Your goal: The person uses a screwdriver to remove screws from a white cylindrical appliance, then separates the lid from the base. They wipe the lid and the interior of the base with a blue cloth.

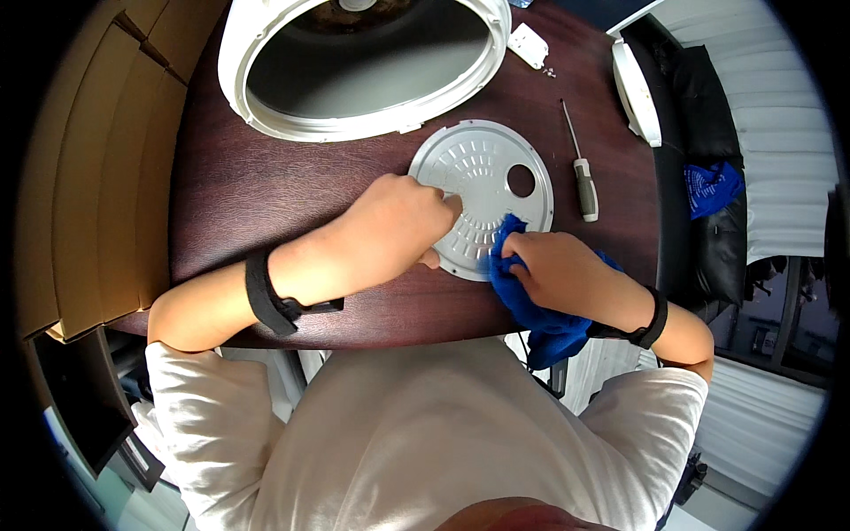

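A round silver metal plate [482, 190], with rings of raised slots and one larger round hole, lies on the dark wooden table before me. My left hand [398, 221] is closed at its left edge, fingers curled over the rim and the thumb below. In my right hand [571, 274] is a bunched blue cloth [522, 296]. One end of the cloth touches the plate's lower right, and the rest hangs over the table's front edge. The fingertips of my left hand are partly hidden from sight.
Behind the plate lies a large white drum-shaped housing [232, 66], its open end facing me. To the right are a screwdriver [584, 181], a white plastic piece [529, 46] with small screws, and a white round cover [633, 93]. Cardboard boxes [97, 177] stand left; another blue cloth [711, 188] rests on a black chair.
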A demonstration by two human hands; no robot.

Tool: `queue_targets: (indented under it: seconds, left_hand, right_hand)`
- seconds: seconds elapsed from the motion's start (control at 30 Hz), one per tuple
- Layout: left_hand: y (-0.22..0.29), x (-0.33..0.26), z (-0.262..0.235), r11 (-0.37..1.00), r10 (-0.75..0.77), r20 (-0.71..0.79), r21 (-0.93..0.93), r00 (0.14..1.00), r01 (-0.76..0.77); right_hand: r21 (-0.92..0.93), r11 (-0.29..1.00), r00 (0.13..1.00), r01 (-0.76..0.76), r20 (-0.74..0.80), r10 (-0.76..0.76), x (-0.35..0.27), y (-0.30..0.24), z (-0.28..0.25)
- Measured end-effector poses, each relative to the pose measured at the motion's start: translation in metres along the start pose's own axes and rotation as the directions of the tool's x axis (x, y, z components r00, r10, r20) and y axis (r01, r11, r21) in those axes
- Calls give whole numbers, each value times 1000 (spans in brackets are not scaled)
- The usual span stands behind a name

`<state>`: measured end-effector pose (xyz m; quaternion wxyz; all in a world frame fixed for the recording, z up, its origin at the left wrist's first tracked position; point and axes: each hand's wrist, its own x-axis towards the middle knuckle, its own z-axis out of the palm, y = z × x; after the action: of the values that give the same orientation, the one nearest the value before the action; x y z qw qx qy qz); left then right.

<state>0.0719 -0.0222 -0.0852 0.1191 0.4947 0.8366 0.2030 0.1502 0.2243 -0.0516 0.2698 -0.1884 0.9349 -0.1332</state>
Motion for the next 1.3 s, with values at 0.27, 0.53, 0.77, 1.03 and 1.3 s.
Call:
queue_targets:
  seconds: [0.27, 0.53, 0.77, 1.03, 1.3]
  left_hand:
    - [-33, 7, -1, 960, 281, -157, 38, 947, -279]
    - [-26, 13, 4, 981, 192, -140, 4, 971, -194]
    - [-27, 14, 2, 973, 225, -142, -26, 964, -231]
    - [-37, 13, -9, 957, 257, -159, -97, 953, -274]
    - [-18, 5, -22, 959, 282, -71, -3, 957, -282]
  right_hand:
    - [-111, 993, 994, -46, -100, 35, -14, 28, -11]
    - [-39, 996, 978, 76, -192, -82, -2, 20, 8]
    - [102, 985, 964, 136, -241, -108, 50, -17, 18]
    - [86, 982, 969, 168, -199, -148, 18, 3, 3]
    - [-4, 998, 977, -68, -203, 66, -8, 41, -17]
